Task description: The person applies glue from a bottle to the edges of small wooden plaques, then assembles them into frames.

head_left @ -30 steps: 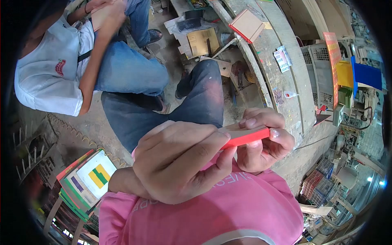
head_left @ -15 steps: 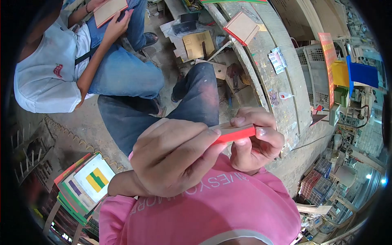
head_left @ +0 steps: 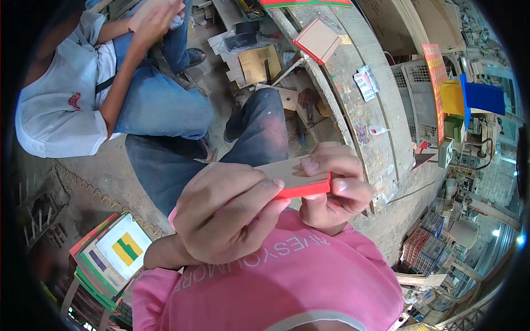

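A small flat wooden board with a brown face and a bright red edge [head_left: 302,191] is held up in front of my chest, tilted so that the red edge faces me. My left hand [head_left: 223,212] is closed around its left end, with the fingers covering much of that side. At the other end, my right hand [head_left: 338,185] pinches the board near its corner, fingers on top and thumb below. Part of the brown face shows between the two hands.
A co-worker in a white shirt [head_left: 61,110] sits at upper left, handling a board [head_left: 144,15]. On the workbench [head_left: 386,129] lie another red-edged board [head_left: 318,41], a printed packet [head_left: 366,84] and a small white bottle [head_left: 377,130]. Painted panels [head_left: 113,251] stand at lower left.
Both hands and the board have shifted slightly left in view, and more of the brown face shows. The co-worker's hand has moved across the board they hold.
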Available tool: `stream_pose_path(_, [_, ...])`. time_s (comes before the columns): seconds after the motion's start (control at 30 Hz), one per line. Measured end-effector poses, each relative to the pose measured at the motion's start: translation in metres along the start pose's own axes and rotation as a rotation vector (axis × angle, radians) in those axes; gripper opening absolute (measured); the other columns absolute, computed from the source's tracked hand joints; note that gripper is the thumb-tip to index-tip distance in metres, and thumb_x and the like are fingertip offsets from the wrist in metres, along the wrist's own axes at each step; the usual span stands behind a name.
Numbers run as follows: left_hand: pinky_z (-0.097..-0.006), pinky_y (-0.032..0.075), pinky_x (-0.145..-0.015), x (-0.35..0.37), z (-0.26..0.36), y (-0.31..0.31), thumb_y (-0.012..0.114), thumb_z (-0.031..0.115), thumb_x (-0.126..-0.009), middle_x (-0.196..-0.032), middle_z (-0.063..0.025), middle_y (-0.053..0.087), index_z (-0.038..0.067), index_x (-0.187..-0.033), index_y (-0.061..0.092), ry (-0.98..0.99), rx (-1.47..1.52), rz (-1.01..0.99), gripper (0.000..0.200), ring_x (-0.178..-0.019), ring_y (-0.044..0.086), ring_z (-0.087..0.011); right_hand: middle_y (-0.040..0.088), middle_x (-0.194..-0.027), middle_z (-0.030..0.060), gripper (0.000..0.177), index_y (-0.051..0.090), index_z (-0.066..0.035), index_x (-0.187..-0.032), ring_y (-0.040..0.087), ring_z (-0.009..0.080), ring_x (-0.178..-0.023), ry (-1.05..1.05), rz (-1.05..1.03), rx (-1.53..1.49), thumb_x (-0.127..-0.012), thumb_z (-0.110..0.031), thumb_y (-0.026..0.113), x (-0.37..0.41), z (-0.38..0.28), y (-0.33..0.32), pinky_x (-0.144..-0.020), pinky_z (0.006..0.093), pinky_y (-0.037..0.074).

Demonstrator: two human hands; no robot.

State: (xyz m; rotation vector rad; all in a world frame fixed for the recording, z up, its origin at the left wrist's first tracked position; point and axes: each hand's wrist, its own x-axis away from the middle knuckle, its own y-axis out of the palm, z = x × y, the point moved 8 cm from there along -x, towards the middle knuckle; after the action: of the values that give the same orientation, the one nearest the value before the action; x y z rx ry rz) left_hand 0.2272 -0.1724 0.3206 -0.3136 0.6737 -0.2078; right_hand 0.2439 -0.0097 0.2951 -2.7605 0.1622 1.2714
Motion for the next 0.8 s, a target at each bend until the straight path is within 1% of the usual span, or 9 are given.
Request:
stream_pose_path(0.13, [-0.0335,0.052,-0.065,-0.001,-0.003,-0.001,0.076,0.0,-0.07,-0.092,-0.0107,0.062,0.0,-0.099,0.066,-0.016,0.015,-0.005,0.031,-0.074,0.063,-0.0247,0.065,-0.097,0.0186,0.034,0.057,-0.008,-0.108,0.059,0.0227,-0.076,-0.015,0.06,-0.059,-0.079,-0.002,0.073,-0.002,0.002,0.001,-0.066,0.0356,0.044])
stream_pose_path(0.2, [-0.0337,0.052,-0.065,-0.001,-0.005,0.0,0.076,0.0,-0.069,-0.093,-0.0109,0.062,0.0,-0.1,0.066,-0.016,0.025,-0.013,0.032,-0.074,0.063,-0.0251,0.065,-0.098,0.0179,0.033,0.057,-0.007,-0.107,0.059,0.0231,-0.077,-0.021,-0.048,0.026,-0.079,-0.002,0.073,-0.004,-0.001,0.004,-0.066,0.0361,0.044])
stream_pose_path(0.27, [-0.0337,0.053,-0.065,-0.001,-0.005,0.0,0.076,0.001,-0.069,-0.093,-0.0111,0.062,0.0,-0.101,0.066,0.031,0.013,0.008,0.033,-0.075,0.064,-0.0259,0.065,-0.098,0.0177,0.033,0.057,-0.007,-0.106,0.059,0.0237,-0.078,-0.031,-0.068,0.039,-0.078,-0.002,0.073,-0.004,-0.001,0.004,-0.066,0.0363,0.045])
stream_pose_path(0.5, [-0.0341,0.053,-0.067,-0.003,-0.007,0.002,0.076,0.003,-0.071,-0.095,-0.0121,0.062,0.001,-0.099,0.066,0.052,0.02,-0.023,0.03,-0.078,0.064,-0.0266,0.067,-0.098,0.0153,0.038,0.058,-0.008,-0.107,0.062,0.026,-0.083,-0.07,-0.105,0.108,-0.074,0.0,0.074,-0.007,-0.007,0.008,-0.066,0.0374,0.046])
stream_pose_path(0.57, [-0.0369,0.053,-0.069,-0.004,-0.009,0.003,0.075,0.004,-0.072,-0.096,-0.0136,0.062,0.001,-0.101,0.065,0.042,0.078,-0.026,0.03,-0.081,0.063,-0.0285,0.068,-0.098,0.0147,0.035,0.06,-0.008,-0.104,0.061,0.0257,-0.083,-0.094,-0.057,0.122,-0.072,0.0,0.073,-0.01,-0.008,0.006,-0.065,0.037,0.045])
stream_pose_path(0.63, [-0.0371,0.05,-0.071,-0.004,-0.011,0.004,0.076,0.005,-0.07,-0.096,-0.0115,0.062,0.002,-0.103,0.067,0.048,0.098,0.003,0.035,-0.082,0.063,-0.0268,0.069,-0.099,0.0156,0.028,0.062,-0.007,-0.096,0.06,0.0255,-0.083,-0.138,-0.157,0.198,-0.069,-0.003,0.072,-0.012,-0.011,0.008,-0.065,0.0358,0.045])
stream_pose_path(0.7, [-0.0372,0.048,-0.073,-0.004,-0.01,0.004,0.078,0.005,-0.068,-0.096,-0.0094,0.063,0.004,-0.106,0.068,0.052,0.119,0.036,0.039,-0.083,0.062,-0.025,0.07,-0.098,0.0155,0.026,0.063,-0.007,-0.092,0.06,0.0254,-0.083,-0.149,-0.164,0.218,-0.068,-0.004,0.072,-0.013,-0.013,0.009,-0.064,0.0354,0.044])
stream_pose_path(0.77, [-0.0418,0.047,-0.083,-0.004,-0.014,0.004,0.078,0.007,-0.068,-0.098,-0.0097,0.062,0.004,-0.106,0.068,-0.04,0.195,0.062,0.04,-0.09,0.062,-0.026,0.07,-0.097,0.0153,0.024,0.063,-0.007,-0.089,0.06,0.0252,-0.082,-0.16,-0.175,0.232,-0.067,-0.005,0.072,-0.011,-0.013,0.01,-0.064,0.0349,0.044])
stream_pose_path(0.8, [-0.0418,0.047,-0.083,-0.004,-0.013,0.005,0.078,0.007,-0.068,-0.098,-0.0097,0.062,0.004,-0.106,0.068,-0.043,0.19,0.06,0.04,-0.09,0.062,-0.026,0.071,-0.097,0.0142,0.022,0.063,-0.007,-0.088,0.059,0.0244,-0.082,-0.176,-0.16,0.267,-0.068,-0.006,0.071,-0.009,-0.013,0.009,-0.064,0.0342,0.043])
